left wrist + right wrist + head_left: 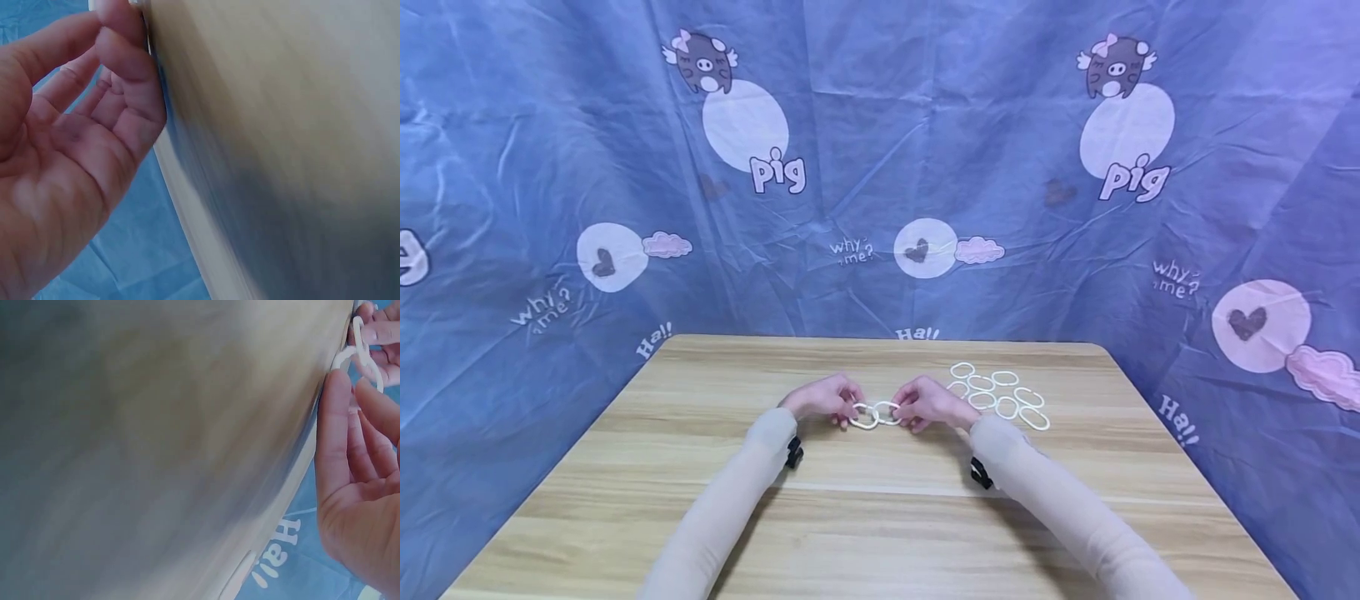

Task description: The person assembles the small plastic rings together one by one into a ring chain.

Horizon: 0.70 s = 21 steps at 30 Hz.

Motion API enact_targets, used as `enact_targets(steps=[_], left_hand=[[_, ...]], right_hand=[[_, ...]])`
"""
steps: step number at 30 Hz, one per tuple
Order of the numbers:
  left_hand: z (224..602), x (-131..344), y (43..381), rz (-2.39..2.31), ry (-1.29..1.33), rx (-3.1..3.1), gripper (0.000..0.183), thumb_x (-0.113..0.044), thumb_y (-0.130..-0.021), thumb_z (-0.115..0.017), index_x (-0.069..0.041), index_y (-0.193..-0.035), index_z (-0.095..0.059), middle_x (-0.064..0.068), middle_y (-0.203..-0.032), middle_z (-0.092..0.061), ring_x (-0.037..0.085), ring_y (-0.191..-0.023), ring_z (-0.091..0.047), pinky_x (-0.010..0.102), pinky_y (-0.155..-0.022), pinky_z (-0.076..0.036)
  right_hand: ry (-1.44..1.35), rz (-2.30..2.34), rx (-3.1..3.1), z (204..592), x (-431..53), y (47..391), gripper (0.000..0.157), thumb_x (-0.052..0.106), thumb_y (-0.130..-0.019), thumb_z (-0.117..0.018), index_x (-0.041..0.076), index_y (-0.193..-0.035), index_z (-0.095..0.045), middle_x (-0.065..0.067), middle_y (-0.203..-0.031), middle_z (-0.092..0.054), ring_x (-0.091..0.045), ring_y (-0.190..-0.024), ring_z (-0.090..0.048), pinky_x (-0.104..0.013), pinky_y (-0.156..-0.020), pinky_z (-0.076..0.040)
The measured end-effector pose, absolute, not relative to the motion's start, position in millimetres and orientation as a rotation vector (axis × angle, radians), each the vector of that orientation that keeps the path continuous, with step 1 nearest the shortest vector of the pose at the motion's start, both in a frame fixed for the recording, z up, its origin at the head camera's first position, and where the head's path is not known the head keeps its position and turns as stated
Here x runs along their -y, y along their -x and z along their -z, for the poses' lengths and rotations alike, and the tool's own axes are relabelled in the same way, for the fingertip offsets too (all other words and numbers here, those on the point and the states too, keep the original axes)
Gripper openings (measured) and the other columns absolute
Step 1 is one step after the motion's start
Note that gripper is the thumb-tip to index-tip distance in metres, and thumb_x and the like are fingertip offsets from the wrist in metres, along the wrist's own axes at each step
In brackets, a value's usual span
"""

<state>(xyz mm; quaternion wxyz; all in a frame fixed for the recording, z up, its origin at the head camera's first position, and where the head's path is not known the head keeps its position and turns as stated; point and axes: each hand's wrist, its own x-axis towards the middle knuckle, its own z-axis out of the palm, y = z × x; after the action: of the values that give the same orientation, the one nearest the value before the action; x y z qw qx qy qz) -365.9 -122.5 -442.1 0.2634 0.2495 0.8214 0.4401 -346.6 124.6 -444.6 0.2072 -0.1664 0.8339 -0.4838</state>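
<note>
Two white oval plastic links are hooked through each other in mid-table. My left hand [827, 397] pinches the left link [863, 427] at its outer end between thumb and fingers. On the other side, my right hand [929, 402] grips the right link [887, 403] by its far end. The right wrist view shows the right link [342, 357] between thumb and fingertip, crossing the left link. In the left wrist view the curled fingers of the left hand [75, 131] hide nearly all of the link.
Several loose white links [1004, 378] lie in a group on the wooden table [880, 533], beyond and to the right of my right hand. A blue printed cloth [880, 150] hangs behind the table and along both sides.
</note>
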Motion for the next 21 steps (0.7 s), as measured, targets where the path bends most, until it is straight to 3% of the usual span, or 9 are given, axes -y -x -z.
enact_targets(steps=[7, 17, 21], left_hand=[[440.8, 135.1, 365.6, -1.101, -0.647, -2.341, 0.013, 0.008, -0.079, -0.069, 0.006, -0.091, -0.064, -0.001, -0.064, -0.053, 0.008, -0.053, -0.045, 0.018, -0.048, -0.036], [441.7, 134.4, 368.2, -1.084, -0.603, -2.35, 0.03, 0.011, -0.076, -0.069, 0.002, -0.104, -0.062, 0.001, -0.069, -0.051, 0.009, -0.054, -0.044, 0.019, -0.048, -0.036], [438.0, 129.4, 368.2, -1.034, -0.657, -2.383, 0.04, 0.014, -0.07, -0.069, -0.001, -0.108, -0.064, 0.004, -0.078, -0.053, 0.011, -0.065, -0.047, 0.02, -0.057, -0.041]], right_hand=[[0.449, 1.379, -2.233, 446.2, -115.5, 354.0, 0.019, 0.003, -0.087, -0.069, -0.002, -0.106, -0.069, -0.011, -0.082, -0.071, -0.015, -0.069, -0.064, -0.029, -0.061, -0.06], [0.418, 1.405, -2.158, 446.0, -113.0, 361.0, 0.02, 0.002, -0.089, -0.067, -0.002, -0.108, -0.068, -0.011, -0.085, -0.072, -0.014, -0.068, -0.062, -0.027, -0.061, -0.059], [0.417, 1.399, -2.149, 446.1, -112.3, 362.8, 0.02, 0.002, -0.089, -0.066, -0.002, -0.109, -0.068, -0.01, -0.085, -0.072, -0.013, -0.067, -0.062, -0.026, -0.06, -0.058]])
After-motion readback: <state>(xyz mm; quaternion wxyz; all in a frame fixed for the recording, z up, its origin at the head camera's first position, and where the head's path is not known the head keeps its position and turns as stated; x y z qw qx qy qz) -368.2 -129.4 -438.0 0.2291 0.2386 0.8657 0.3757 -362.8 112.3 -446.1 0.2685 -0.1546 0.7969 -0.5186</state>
